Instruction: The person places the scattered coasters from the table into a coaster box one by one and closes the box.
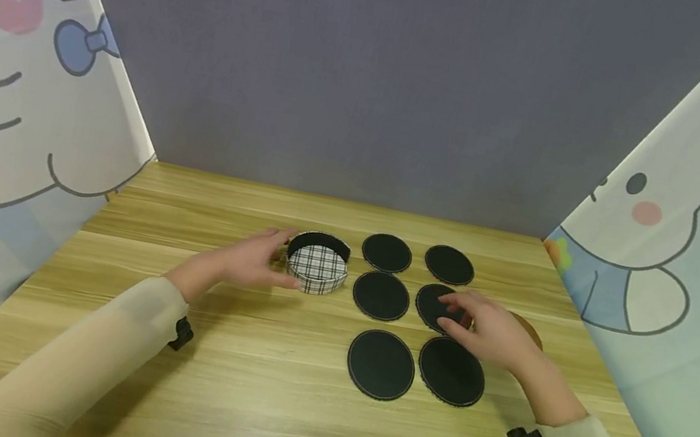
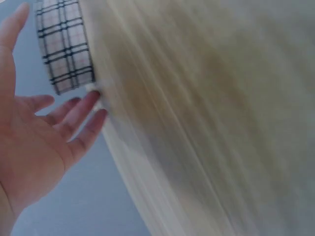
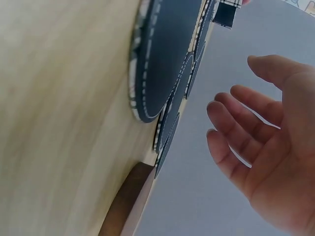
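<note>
A round plaid coaster holder (image 1: 318,264), dark inside and with a gap in its wall, stands left of centre on the table. My left hand (image 1: 254,260) is beside its left side, fingers spread and loosely bent; the left wrist view shows the plaid wall (image 2: 66,44) just beyond the fingertips. Several round black coasters with stitched edges lie flat to the right, in two columns, among them a front left one (image 1: 380,364) and a front right one (image 1: 452,371). Over the middle right coaster (image 1: 429,307) hovers my right hand (image 1: 488,329), fingers relaxed and holding nothing; it partly hides that coaster.
Behind my right hand a brown, curved-edged object (image 1: 527,329) lies partly hidden; its side (image 3: 129,196) shows in the right wrist view. A grey panel (image 1: 374,82) rises behind the wooden table (image 1: 233,401), with cartoon-printed cloths at both sides.
</note>
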The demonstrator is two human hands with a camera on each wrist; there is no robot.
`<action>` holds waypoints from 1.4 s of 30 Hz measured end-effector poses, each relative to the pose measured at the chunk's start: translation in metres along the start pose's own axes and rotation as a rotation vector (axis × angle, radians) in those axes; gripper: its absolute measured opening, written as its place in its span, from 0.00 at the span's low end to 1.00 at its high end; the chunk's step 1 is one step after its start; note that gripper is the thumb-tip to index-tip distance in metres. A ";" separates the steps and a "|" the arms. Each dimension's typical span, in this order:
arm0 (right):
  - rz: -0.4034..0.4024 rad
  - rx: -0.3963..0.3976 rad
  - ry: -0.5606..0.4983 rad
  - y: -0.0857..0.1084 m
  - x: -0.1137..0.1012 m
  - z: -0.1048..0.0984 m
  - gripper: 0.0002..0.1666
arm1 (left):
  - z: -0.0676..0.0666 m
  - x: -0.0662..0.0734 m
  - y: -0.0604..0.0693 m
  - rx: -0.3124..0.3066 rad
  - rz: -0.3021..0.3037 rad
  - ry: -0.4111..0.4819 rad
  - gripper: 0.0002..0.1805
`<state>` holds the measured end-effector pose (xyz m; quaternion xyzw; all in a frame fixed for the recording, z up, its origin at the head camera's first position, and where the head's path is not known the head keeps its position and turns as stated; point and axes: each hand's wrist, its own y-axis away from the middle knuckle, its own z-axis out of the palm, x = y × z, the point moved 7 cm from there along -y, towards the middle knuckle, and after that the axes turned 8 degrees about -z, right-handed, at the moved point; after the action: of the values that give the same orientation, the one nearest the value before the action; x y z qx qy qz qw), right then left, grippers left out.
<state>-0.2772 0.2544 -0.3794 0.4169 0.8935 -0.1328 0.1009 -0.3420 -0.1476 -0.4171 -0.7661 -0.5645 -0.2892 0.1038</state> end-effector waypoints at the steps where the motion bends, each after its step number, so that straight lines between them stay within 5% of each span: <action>1: 0.003 0.001 -0.003 0.002 0.001 0.000 0.25 | 0.001 0.000 -0.004 -0.010 0.000 0.010 0.68; 8: 0.029 -0.012 -0.023 0.009 0.004 0.003 0.25 | 0.005 -0.005 -0.019 -0.056 -0.033 0.068 0.66; 18: -0.006 0.007 -0.104 0.017 0.010 0.002 0.21 | 0.001 -0.004 -0.021 -0.064 -0.044 0.096 0.64; 26: -0.025 -0.075 -0.266 0.026 0.013 0.008 0.21 | 0.003 -0.006 -0.023 -0.071 -0.052 0.101 0.63; 42: -0.007 -0.169 -0.288 0.034 0.016 0.020 0.27 | 0.008 -0.009 -0.025 -0.087 -0.053 0.124 0.65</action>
<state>-0.2595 0.2808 -0.4086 0.3804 0.8792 -0.1157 0.2624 -0.3648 -0.1422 -0.4323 -0.7355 -0.5638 -0.3630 0.0973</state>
